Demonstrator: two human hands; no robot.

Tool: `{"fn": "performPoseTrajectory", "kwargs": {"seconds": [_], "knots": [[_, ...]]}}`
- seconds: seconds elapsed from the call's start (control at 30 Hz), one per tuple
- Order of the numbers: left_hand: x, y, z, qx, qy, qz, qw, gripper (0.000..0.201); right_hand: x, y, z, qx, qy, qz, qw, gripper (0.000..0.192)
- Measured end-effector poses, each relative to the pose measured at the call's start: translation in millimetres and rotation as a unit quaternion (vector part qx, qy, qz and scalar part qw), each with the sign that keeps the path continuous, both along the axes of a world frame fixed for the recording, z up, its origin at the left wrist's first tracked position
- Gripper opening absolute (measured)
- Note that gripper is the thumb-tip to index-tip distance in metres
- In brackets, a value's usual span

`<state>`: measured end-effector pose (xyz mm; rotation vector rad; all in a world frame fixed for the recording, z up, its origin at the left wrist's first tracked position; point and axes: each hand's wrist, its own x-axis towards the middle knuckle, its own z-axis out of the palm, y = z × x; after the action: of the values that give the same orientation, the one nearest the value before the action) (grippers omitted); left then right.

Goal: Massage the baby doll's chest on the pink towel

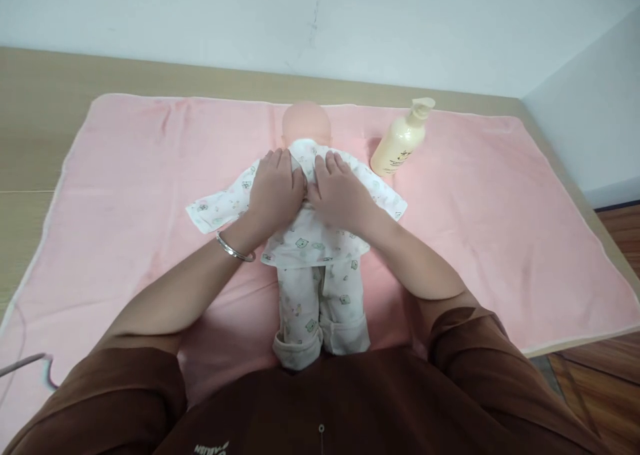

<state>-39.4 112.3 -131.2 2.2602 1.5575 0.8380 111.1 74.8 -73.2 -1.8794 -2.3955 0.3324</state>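
A baby doll (307, 120) lies face down in the middle, the back of its bald head toward the wall. It wears a white printed shirt (300, 241) and matching trousers (299, 301) with rolled cuffs. On the left of its upper back rests my left hand (277, 188), fingers stretched toward the doll's shoulder. My right hand (340, 191) lies on the right side of the back, its fingers extended too. Both thumbs come close together near the spine; whether they touch is unclear. Neither hand grips anything.
A cream pump bottle (400, 141) stands right of the doll's head. Beneath everything spreads a pink mat (475, 241) on a wooden table (30, 121). A white wall (200, 21) rises behind the table. A thin cable (25, 363) shows at lower left.
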Motion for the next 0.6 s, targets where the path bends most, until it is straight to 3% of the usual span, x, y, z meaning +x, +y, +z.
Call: {"fn": "performPoseTrajectory", "kwargs": {"seconds": [0.17, 0.27, 0.4, 0.5, 0.6], "knots": [[13.7, -30.2, 8.8, -0.020, 0.040, 0.007, 0.999, 0.068, 10.3, 30.3, -7.2, -0.010, 0.027, -0.070, 0.997, 0.064], [11.0, -14.3, 6.9, -0.035, 0.020, 0.002, 0.999, 0.063, 0.3, 14.9, -5.8, 0.012, 0.003, -0.071, 0.997, 0.063], [2.5, 13.4, -4.5, -0.019, 0.005, 0.008, 1.000, 0.052, -8.8, -10.5, 2.0, 0.010, -0.004, -0.013, 1.000, 0.064], [1.1, 15.5, -12.0, 0.011, -0.019, 0.011, 1.000, 0.053, -4.7, -3.9, 3.1, -0.001, 0.038, -0.008, 0.999, 0.061], [2.0, 9.4, -14.2, 0.008, -0.041, 0.012, 0.999, 0.056, 1.3, 16.4, -5.0, -0.003, 0.072, -0.059, 0.996, 0.062]]}}
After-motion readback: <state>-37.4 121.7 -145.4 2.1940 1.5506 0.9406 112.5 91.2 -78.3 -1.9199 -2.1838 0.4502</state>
